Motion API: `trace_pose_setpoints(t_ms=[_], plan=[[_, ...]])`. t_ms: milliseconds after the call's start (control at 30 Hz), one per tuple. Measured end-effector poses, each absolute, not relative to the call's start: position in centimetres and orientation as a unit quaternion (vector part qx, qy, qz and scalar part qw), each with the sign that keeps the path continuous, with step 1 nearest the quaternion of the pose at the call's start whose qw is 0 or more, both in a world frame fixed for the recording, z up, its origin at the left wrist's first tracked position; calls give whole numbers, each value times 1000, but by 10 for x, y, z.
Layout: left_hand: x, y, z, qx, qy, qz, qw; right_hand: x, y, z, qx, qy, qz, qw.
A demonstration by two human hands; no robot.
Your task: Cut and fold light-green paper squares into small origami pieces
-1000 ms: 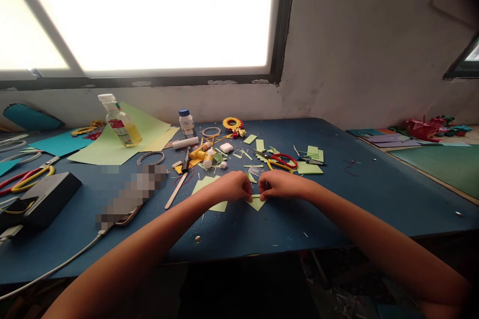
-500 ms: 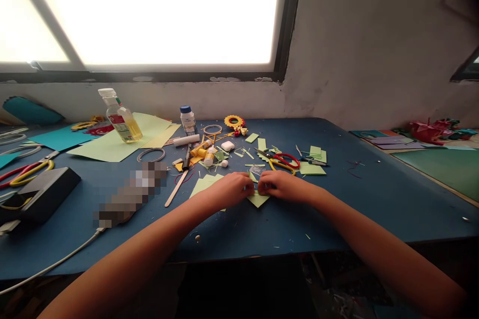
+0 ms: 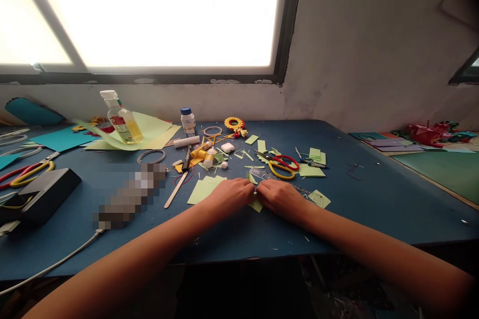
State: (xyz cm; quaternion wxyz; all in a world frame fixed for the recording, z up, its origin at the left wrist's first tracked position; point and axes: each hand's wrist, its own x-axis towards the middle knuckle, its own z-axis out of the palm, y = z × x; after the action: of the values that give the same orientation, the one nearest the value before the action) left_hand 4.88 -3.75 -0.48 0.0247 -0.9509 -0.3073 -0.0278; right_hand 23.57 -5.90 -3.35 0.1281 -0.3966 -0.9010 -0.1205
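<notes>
My left hand (image 3: 230, 195) and my right hand (image 3: 280, 196) meet over a small light green paper piece (image 3: 256, 205) on the blue table (image 3: 374, 194). Both hands have their fingers curled and pressed on the piece, which is mostly hidden under them. Just left of my left hand lies a larger light green paper sheet (image 3: 202, 191). A clear ruler (image 3: 284, 183) lies just beyond my right hand, with a green scrap (image 3: 319, 198) at its right end.
Red and yellow scissors (image 3: 281, 164), green scraps, glue tubes, a wooden stick (image 3: 176, 189) and a yellow paper flower (image 3: 233, 123) litter the table's middle. A bottle (image 3: 120, 118) stands on green sheets at the left. A black box (image 3: 42, 197) and cable lie front left.
Both hands slid slightly toward me and pressed lower on the green piece. The clear ruler and a green scrap now show to the right of my right hand.
</notes>
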Motion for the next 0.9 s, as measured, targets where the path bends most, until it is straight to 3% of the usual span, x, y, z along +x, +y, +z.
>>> trace_pose_setpoints(t_ms=[133, 333, 633, 900], plan=[[46, -45, -13, -952, -299, -38, 51, 237, -65, -40, -346, -910, -180, 139], [42, -56, -15, -959, -272, -38, 70, 249, -68, -37, -324, -918, -85, 212], [39, -55, -13, -912, -365, -117, -145, 251, -69, -29, -371, -899, 81, 219], [47, -24, -1, -882, -405, -25, -239, 249, -50, -15, -433, -861, 224, 147]])
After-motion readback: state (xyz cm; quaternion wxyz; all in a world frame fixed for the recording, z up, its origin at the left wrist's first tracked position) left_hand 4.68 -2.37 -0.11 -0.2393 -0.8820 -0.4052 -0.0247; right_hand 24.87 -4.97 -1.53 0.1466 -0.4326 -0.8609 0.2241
